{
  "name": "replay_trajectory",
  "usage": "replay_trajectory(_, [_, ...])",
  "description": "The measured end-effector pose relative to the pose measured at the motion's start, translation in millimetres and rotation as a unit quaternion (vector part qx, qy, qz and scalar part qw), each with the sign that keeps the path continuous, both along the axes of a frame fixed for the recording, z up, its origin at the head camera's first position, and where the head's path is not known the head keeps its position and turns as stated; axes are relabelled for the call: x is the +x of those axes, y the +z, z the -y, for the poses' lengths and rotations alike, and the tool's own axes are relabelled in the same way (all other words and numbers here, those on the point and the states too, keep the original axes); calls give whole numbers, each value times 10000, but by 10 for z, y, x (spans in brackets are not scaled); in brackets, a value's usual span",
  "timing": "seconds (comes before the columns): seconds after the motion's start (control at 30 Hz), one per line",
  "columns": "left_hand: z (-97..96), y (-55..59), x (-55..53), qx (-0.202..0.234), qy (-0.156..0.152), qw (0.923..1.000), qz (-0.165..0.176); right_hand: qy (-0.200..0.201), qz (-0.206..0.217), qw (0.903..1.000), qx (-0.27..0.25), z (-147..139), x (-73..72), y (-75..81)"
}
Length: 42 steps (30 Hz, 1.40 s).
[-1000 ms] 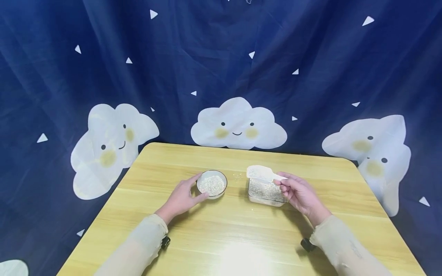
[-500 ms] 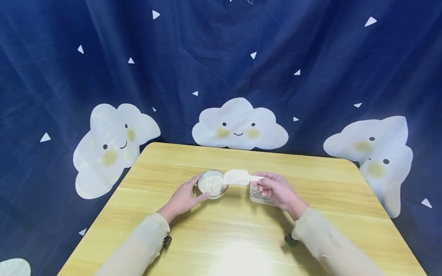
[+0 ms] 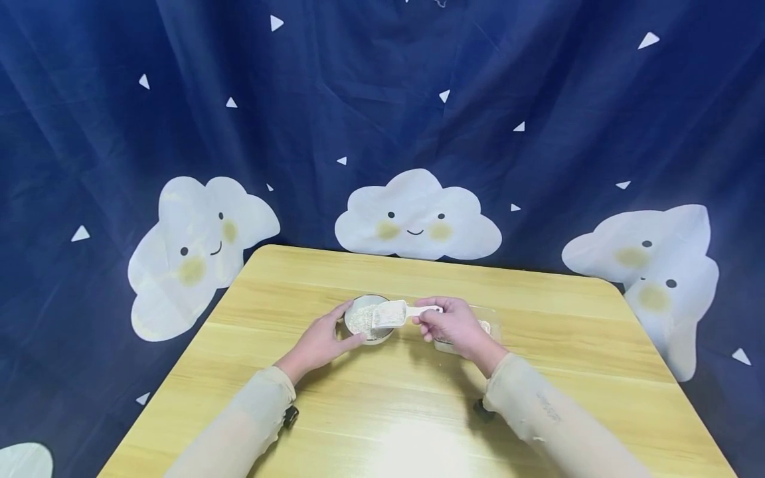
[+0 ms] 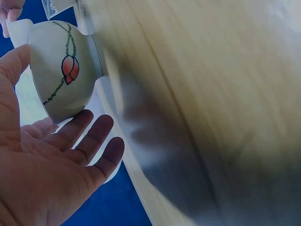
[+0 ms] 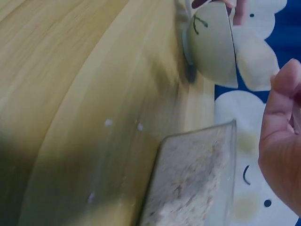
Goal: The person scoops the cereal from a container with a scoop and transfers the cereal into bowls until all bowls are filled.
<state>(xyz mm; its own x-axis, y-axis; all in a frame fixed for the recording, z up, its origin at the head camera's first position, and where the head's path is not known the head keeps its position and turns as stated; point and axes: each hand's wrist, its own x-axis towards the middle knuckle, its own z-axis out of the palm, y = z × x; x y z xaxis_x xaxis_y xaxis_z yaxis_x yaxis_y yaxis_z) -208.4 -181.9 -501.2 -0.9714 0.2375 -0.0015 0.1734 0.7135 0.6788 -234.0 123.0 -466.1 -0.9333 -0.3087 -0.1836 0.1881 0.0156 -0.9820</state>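
A small ceramic bowl (image 3: 364,303) of pale oat-like flakes stands left of the table's middle. Its outside shows a red flower bud on a green vine in the left wrist view. My left hand (image 3: 319,343) holds the bowl's left side, thumb near, forefinger at the far rim, the other fingers apart. Between thumb and fingers my right hand (image 3: 457,326) pinches the handle of a white scoop (image 3: 391,313). The scoop, loaded with flakes, is tilted over the bowl's right part. Beneath the right hand sits a clear rectangular container (image 5: 226,188) of flakes, partly hidden by that hand.
The wooden table (image 3: 370,405) has rounded far corners. A few stray flakes (image 5: 108,122) lie on it near the container. Behind its far edge hangs a dark blue curtain (image 3: 394,79) printed with clouds and triangles.
My right hand has carried the scoop leftward from above the container to over the bowl, and the scoop has tipped. The left hand has stayed on the bowl.
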Motion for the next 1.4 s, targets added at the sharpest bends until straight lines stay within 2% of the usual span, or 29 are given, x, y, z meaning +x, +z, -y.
replay_trajectory(0.27, [3,-4,-10,6,8,10000,-26,-107,-70,9992,369,201,14,67])
replay_trajectory(0.43, [2,-12,-7,7,25,10000,-15,-218,-385,9968,663,333,29,66])
replay_trajectory(0.53, [-1,-6,5,32,24,10000,8,-301,-856,9895,1123,378,56,72])
replay_trajectory(0.7, [-9,8,13,85,29,9999,56,-320,-1591,9677,1928,379,110,104])
replay_trajectory(0.9, [15,-13,4,3,48,10000,47,-130,-1986,9487,2456,324,150,189])
replay_trajectory(1.03, [13,-7,4,14,37,10000,53,128,-2102,9431,2573,281,178,261])
replay_trajectory(1.27, [12,2,14,48,80,9999,52,612,-2128,9478,2296,254,206,308])
replay_trajectory(1.33, [12,-2,12,23,72,10000,15,609,-2179,9446,2376,244,212,312])
replay_trajectory(1.4, [12,-4,11,-1,51,10000,16,594,-2342,9365,2541,232,221,324])
